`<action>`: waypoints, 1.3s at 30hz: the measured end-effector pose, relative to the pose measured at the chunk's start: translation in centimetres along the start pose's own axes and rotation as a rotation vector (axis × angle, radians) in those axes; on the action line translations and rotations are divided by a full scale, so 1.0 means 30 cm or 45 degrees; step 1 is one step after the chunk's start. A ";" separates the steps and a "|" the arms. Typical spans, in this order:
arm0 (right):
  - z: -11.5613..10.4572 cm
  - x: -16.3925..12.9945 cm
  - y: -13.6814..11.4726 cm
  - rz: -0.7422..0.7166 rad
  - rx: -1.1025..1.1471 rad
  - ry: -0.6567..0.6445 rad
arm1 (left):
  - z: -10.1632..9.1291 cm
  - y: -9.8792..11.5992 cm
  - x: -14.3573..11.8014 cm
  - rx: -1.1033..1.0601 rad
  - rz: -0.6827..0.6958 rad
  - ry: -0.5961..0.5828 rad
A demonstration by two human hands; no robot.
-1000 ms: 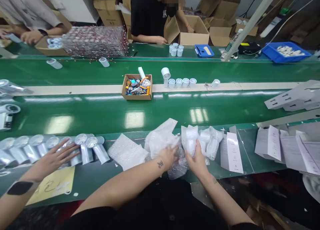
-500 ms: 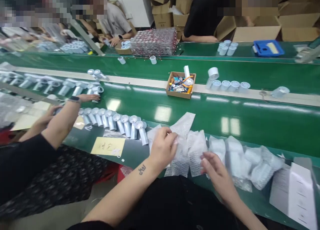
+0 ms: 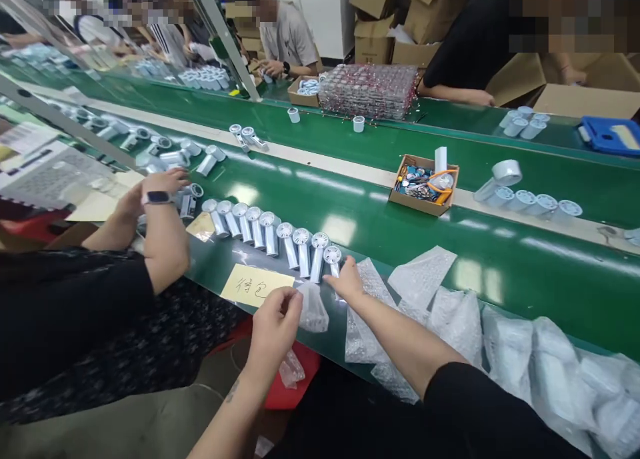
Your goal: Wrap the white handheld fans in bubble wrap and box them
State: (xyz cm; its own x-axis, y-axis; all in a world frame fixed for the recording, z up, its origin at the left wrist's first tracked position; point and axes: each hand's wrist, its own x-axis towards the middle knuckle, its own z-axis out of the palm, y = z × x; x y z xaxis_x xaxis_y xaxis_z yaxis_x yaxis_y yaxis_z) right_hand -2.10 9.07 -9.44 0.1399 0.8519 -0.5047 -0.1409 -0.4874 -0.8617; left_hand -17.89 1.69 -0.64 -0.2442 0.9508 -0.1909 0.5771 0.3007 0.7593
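Note:
My left hand (image 3: 277, 322) is closed, thumb and fingers pinching the edge of a translucent plastic bag (image 3: 314, 309) that hangs to its right. My right hand (image 3: 347, 280) reaches to the last handheld fan (image 3: 332, 255) in a row. Its thumb and fingers are spread to either side of the fan's handle; whether they touch it I cannot tell. More silver-blue handheld fans (image 3: 269, 231) lie side by side leftward, round heads away from me. Loose bubble-wrap bags (image 3: 367, 332) lie under and beside my right forearm.
Wrapped fans (image 3: 555, 366) lie at the right. A yellow paper sign (image 3: 253, 286) is at the near edge. A co-worker's arms (image 3: 167, 236) work at the left. A cardboard box of tools and parts (image 3: 423, 184) and several standing fan parts (image 3: 545, 202) line the middle strip.
The view has swung left. My hands have left the bubble-wrap bags: the left now holds a bag near the yellow sign, the right has moved left to the row's end fan.

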 end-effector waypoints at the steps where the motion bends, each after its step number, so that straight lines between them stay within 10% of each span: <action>1: 0.017 0.019 0.016 0.039 0.015 0.006 | -0.008 -0.006 0.010 -0.053 -0.042 -0.027; 7: -0.152 -0.060 -0.058 0.271 0.282 -0.276 | -0.003 -0.021 0.080 -0.184 -0.033 -0.010; 13: -0.369 -0.382 -0.208 0.358 0.453 -0.639 | 0.130 0.084 0.077 -0.156 0.159 -0.420; 22: -0.483 -0.552 -0.092 0.433 0.108 -0.536 | 0.272 0.180 -0.028 -0.486 -0.138 -0.805; 30: -0.612 -0.568 -0.063 0.299 -0.153 -0.271 | 0.330 0.277 -0.152 -0.266 0.405 -0.846; 35: -0.694 -0.601 -0.061 0.161 -0.195 -0.371 | 0.437 0.305 -0.168 -0.410 0.001 -0.682; 39: -0.724 -0.606 -0.045 0.213 -0.035 -0.544 | 0.446 0.318 -0.169 -0.607 -0.173 -0.957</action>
State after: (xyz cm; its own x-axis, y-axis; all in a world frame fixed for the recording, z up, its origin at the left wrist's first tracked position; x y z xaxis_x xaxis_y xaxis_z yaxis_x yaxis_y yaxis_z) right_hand 16.82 -9.93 -0.23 -0.3001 0.7607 -0.5756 -0.1006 -0.6252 -0.7739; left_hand -0.74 0.75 -0.76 0.3844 0.7580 -0.5269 0.1546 0.5099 0.8462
